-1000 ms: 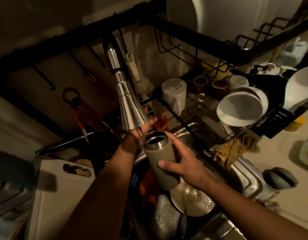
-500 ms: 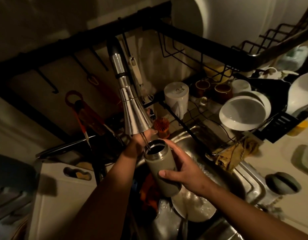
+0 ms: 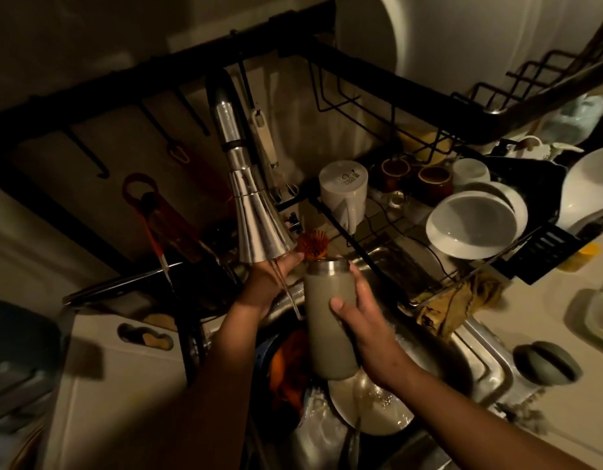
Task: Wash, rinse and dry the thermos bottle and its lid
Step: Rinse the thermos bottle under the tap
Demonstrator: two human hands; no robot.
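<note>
While water runs in thin streams from the tap, I have the bottle in my right hand, fingers and thumb wrapped round its body, held over the sink. It stands nearly upright, long axis vertical with the mouth tipped slightly away from me, just right of the tap's flared head. The streams fall beside its left wall, not into the mouth, so I judge the next move turns on that small sideways gap: bottle under the spray, or the spray swung over it.

My left hand sits directly below the tap's head, fingers reaching up to its rim, the water passing in front of it; whether it grips the head or only touches it I cannot tell. It is the nearer hand to the tap, while the right alone carries the bottle.

The bottle is a plain cylinder with a matte grey-green skin and a bare steel collar at the mouth; wet, that coat may be slippery. A rounded grey shape that may be the lid lies on the bench, well right of the tap. An orange brush stands just behind the bottle's mouth, and a plate lies in the sink beneath it.
</note>
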